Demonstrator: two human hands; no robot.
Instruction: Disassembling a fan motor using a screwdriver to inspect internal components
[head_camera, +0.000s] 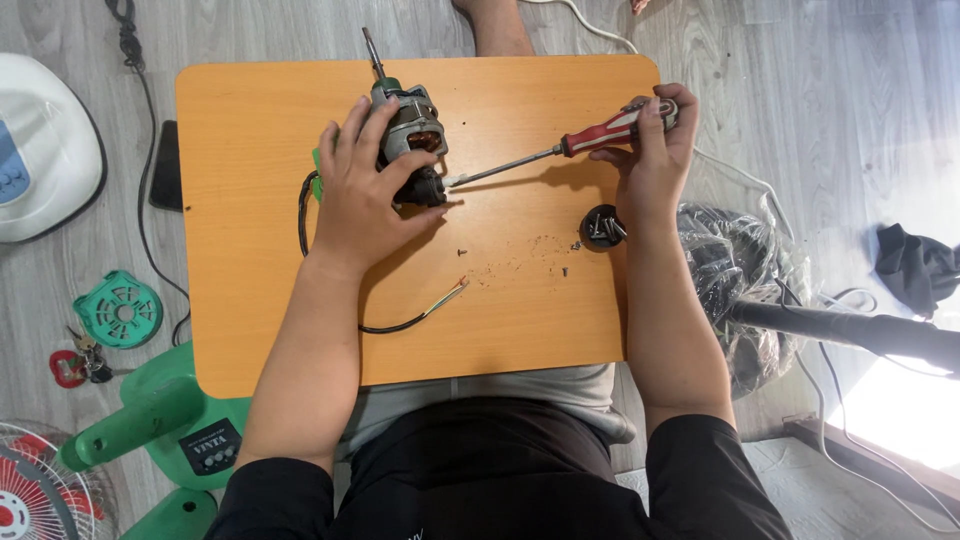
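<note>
Black sleeves at 6 o'clock lie nearest the camera, with both forearms reaching up over the near edge of the orange table (250, 330). Bare table surface lies open along the left side and across the near half; the far edge at 12 o'clock is close behind the fan motor (412, 135), whose shaft overhangs toward that edge.

Left hand (362, 190): fingers spread and curved over the fan motor, pressing it onto the table at about 11 o'clock from table centre. A black cable (390, 326) loops from under the hand toward 6 o'clock, its bared ends lying loose.

Right hand (652, 150): fingers closed round the red and grey handle of a screwdriver (560, 152) near the right edge at 2 o'clock; the shank points toward 9 o'clock and its tip meets the motor.

Just below the right hand, a small dark cup of screws (603, 228) rests on the table, with loose screws (520, 255) scattered toward centre.

Off the table: green fan base (165, 420) at 8 o'clock, green grille cap (118, 310) at 9 o'clock, plastic-wrapped bundle (740, 270) at 3 o'clock.
</note>
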